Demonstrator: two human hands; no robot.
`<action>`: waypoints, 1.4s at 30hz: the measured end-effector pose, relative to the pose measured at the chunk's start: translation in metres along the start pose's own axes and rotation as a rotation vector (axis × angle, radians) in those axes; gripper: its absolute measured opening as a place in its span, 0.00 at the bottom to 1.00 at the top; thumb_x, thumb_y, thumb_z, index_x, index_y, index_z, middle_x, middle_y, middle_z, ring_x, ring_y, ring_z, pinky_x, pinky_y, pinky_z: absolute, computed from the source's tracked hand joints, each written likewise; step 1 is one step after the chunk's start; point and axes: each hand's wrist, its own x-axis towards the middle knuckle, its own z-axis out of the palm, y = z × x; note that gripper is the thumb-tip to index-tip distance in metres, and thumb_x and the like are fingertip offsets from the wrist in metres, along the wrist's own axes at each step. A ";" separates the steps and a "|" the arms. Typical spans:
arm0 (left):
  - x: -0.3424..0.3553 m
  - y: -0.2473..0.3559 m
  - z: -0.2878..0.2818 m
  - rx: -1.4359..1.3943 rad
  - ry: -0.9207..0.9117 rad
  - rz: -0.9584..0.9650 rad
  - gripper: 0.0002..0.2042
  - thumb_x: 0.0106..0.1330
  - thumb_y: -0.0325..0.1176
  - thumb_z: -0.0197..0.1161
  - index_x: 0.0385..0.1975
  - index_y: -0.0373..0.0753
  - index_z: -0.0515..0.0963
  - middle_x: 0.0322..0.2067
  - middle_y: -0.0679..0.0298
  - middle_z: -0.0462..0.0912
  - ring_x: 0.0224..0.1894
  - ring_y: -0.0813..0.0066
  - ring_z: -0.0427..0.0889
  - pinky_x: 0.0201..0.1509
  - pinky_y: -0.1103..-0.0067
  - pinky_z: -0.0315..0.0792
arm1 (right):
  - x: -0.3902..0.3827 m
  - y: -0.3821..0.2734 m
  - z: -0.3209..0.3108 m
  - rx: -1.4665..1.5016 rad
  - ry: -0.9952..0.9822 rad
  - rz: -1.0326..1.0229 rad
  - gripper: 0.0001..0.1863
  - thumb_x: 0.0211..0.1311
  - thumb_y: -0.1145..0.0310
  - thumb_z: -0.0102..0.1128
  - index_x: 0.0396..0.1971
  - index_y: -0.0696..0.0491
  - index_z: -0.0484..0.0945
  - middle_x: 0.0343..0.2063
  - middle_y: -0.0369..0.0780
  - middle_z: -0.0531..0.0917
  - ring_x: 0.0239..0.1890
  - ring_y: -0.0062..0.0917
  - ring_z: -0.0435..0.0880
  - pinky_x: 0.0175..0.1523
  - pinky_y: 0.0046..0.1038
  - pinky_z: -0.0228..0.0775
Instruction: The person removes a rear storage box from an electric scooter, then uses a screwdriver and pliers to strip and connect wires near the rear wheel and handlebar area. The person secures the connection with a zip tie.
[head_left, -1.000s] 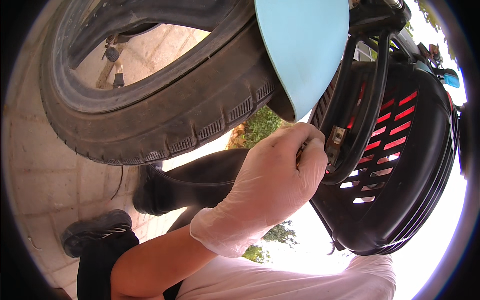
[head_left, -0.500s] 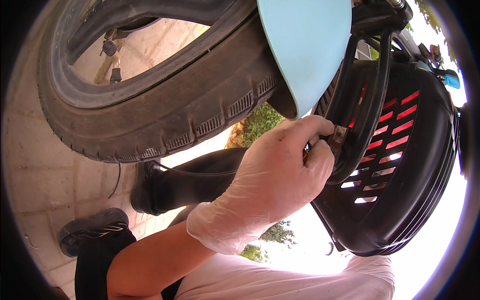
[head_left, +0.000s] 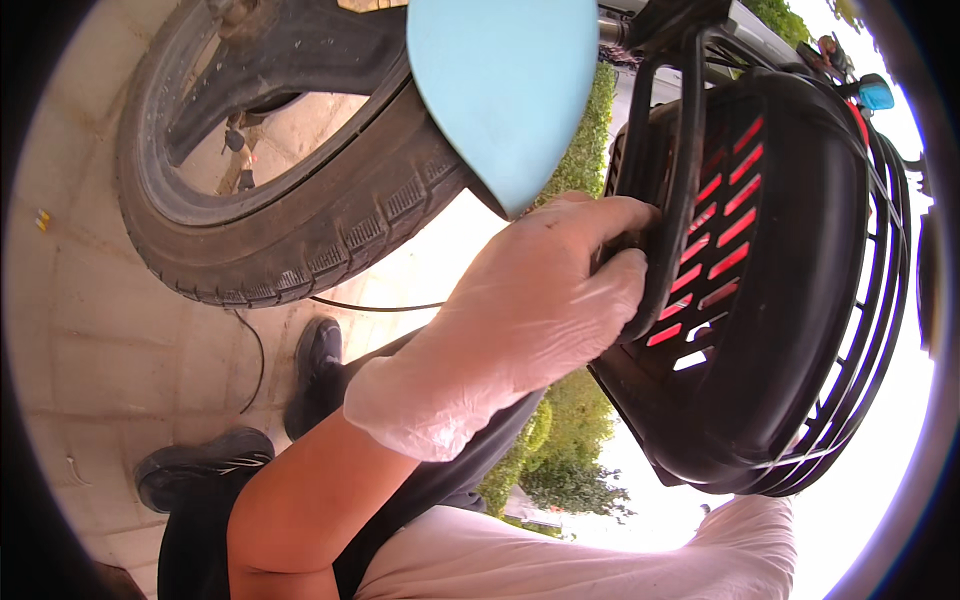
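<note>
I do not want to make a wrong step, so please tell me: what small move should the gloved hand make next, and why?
Probably the gloved left hand should ease back slightly, to uncover the spot where it works. Its thumb and forefinger are bent close at the black bar, and I cannot tell what is between them.

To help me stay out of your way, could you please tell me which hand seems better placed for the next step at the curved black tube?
Probably the left: the gloved left hand is at the curved black tube, fingers bent, while the right hand is out of view.
</note>
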 end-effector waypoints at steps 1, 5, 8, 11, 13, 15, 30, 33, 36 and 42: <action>0.000 0.004 0.002 -0.099 -0.007 -0.100 0.15 0.69 0.31 0.56 0.51 0.30 0.78 0.39 0.57 0.82 0.36 0.75 0.79 0.42 0.80 0.73 | 0.001 0.000 -0.002 0.023 -0.003 -0.011 0.15 0.59 0.65 0.66 0.42 0.58 0.80 0.27 0.39 0.83 0.23 0.20 0.80 0.26 0.21 0.69; 0.005 0.011 0.011 -0.187 0.053 -0.237 0.16 0.70 0.33 0.57 0.51 0.29 0.78 0.34 0.63 0.83 0.33 0.81 0.77 0.38 0.83 0.72 | 0.008 -0.006 -0.008 0.138 -0.008 -0.018 0.15 0.60 0.64 0.66 0.42 0.59 0.80 0.27 0.39 0.83 0.22 0.20 0.79 0.26 0.20 0.68; 0.006 0.015 0.013 -0.086 0.089 -0.254 0.16 0.69 0.31 0.59 0.53 0.30 0.77 0.37 0.64 0.82 0.37 0.80 0.80 0.44 0.82 0.75 | 0.011 -0.014 -0.012 0.262 -0.003 0.034 0.16 0.61 0.64 0.65 0.42 0.59 0.80 0.27 0.39 0.83 0.22 0.19 0.79 0.25 0.19 0.67; 0.004 0.014 0.013 -0.102 0.073 -0.205 0.17 0.67 0.30 0.61 0.54 0.30 0.75 0.40 0.64 0.82 0.39 0.78 0.82 0.46 0.80 0.76 | 0.010 -0.017 -0.019 0.233 -0.001 0.154 0.14 0.58 0.66 0.66 0.39 0.60 0.81 0.23 0.38 0.81 0.16 0.17 0.74 0.20 0.18 0.62; 0.002 0.015 0.014 -0.007 0.110 -0.208 0.18 0.66 0.30 0.63 0.54 0.30 0.75 0.42 0.63 0.83 0.41 0.77 0.82 0.47 0.80 0.77 | 0.007 -0.015 -0.027 0.153 -0.109 -0.011 0.13 0.56 0.68 0.67 0.36 0.61 0.81 0.21 0.39 0.81 0.15 0.16 0.72 0.19 0.18 0.58; 0.004 0.015 0.015 -0.034 0.128 -0.199 0.19 0.65 0.29 0.66 0.53 0.30 0.75 0.44 0.61 0.84 0.42 0.77 0.83 0.45 0.81 0.78 | 0.008 -0.005 -0.030 0.040 -0.072 -0.083 0.12 0.55 0.69 0.67 0.36 0.61 0.82 0.21 0.38 0.82 0.19 0.17 0.75 0.23 0.19 0.63; 0.016 0.022 0.043 0.037 0.033 -0.014 0.20 0.71 0.33 0.60 0.59 0.31 0.71 0.49 0.57 0.82 0.45 0.71 0.84 0.46 0.77 0.81 | 0.039 0.026 -0.037 -0.014 -0.214 -0.370 0.16 0.49 0.63 0.71 0.32 0.59 0.82 0.22 0.42 0.83 0.26 0.30 0.85 0.34 0.31 0.77; 0.017 0.021 0.036 0.057 0.044 -0.017 0.20 0.71 0.33 0.59 0.59 0.31 0.70 0.49 0.57 0.81 0.46 0.71 0.84 0.46 0.77 0.81 | 0.048 0.033 -0.037 -0.306 -0.204 -0.966 0.15 0.48 0.65 0.72 0.35 0.56 0.82 0.25 0.43 0.84 0.23 0.30 0.83 0.29 0.31 0.76; 0.015 0.022 0.035 0.070 0.056 -0.007 0.20 0.71 0.34 0.59 0.60 0.32 0.70 0.50 0.57 0.81 0.46 0.70 0.83 0.47 0.76 0.81 | 0.051 0.039 -0.040 -0.692 -0.076 -1.335 0.15 0.51 0.61 0.68 0.34 0.57 0.83 0.23 0.45 0.84 0.29 0.36 0.86 0.37 0.33 0.79; 0.013 0.024 0.042 0.041 0.055 0.036 0.21 0.72 0.34 0.59 0.60 0.32 0.70 0.51 0.57 0.80 0.47 0.70 0.83 0.49 0.76 0.80 | 0.045 0.036 -0.040 0.107 -0.411 -0.221 0.19 0.54 0.58 0.71 0.38 0.59 0.82 0.23 0.36 0.81 0.24 0.28 0.82 0.32 0.31 0.76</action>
